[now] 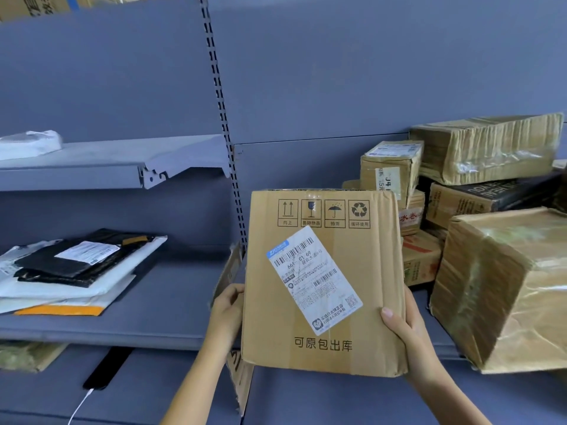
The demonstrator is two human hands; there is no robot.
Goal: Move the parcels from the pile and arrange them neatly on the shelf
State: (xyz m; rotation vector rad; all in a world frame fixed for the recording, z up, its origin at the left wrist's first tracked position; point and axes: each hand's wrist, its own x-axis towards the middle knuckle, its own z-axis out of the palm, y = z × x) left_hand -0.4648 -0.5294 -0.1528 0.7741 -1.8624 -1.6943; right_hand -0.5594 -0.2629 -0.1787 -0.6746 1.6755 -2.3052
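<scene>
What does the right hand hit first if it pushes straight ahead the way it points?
Likely the red-printed carton low in the stack on the shelf, right beyond the right hand gripping the cardboard box. The big tape-wrapped box sits off to the side. Depth is unclear from one view.

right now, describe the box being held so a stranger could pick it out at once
Find the slotted upright of the blue-grey shelving; just right of it, a cardboard box is gripped by the left hand and right hand. Unlike the tape-wrapped parcels beside it, it shows four handling symbols above a tilted white label.
</scene>
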